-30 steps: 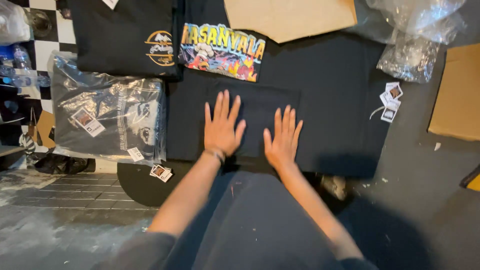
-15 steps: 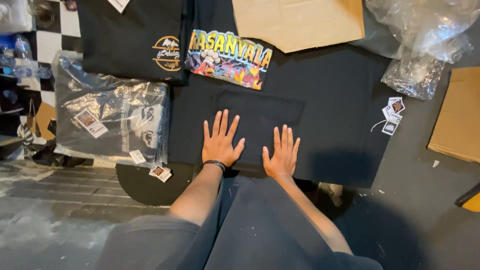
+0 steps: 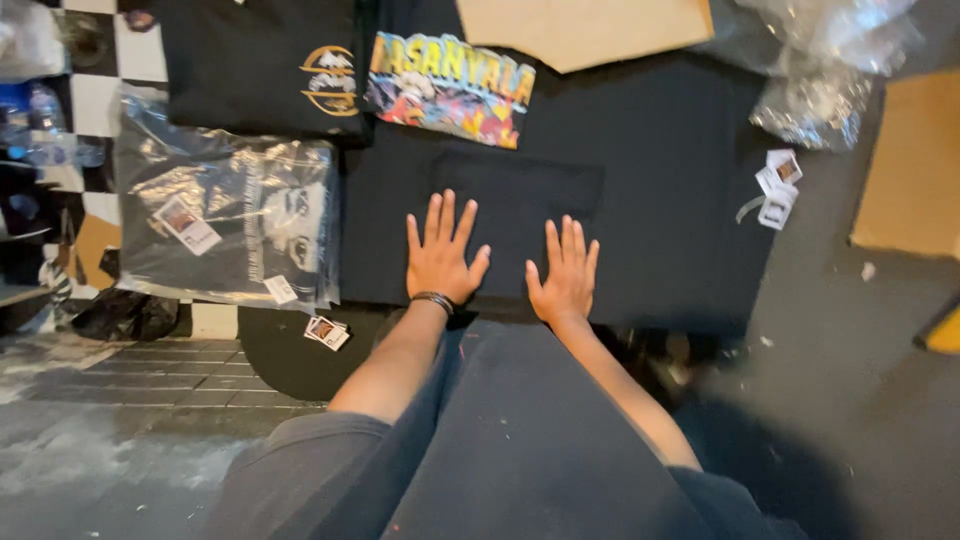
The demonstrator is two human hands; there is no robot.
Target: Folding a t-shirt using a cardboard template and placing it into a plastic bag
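Both palms flat, fingers spread, gripping nothing: left hand (image 3: pixel 441 255) and right hand (image 3: pixel 566 277) pressing folded black garment (image 3: pixel 520 195) on table; seemingly folded already, bagging undone, bagged shirt (image 3: pixel 225 220) alongside

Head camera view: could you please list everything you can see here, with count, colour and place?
Dark garment: one, black, centre, spread flat under both hands.
Printed shirt: one, bright multicoloured print, top centre.
Black shirt: one, gold emblem, top left.
Bagged shirts: one stack, clear plastic, left.
Cardboard sheet: one, tan, top centre.
Cardboard piece: one, tan, right edge.
Plastic bags: crumpled heap, clear, top right.
Paper tags: a few, white, right of the garment.
Tags: small cluster, below the bagged shirts.
Left hand: flat, fingers spread, dark wristband.
Right hand: flat, fingers spread.
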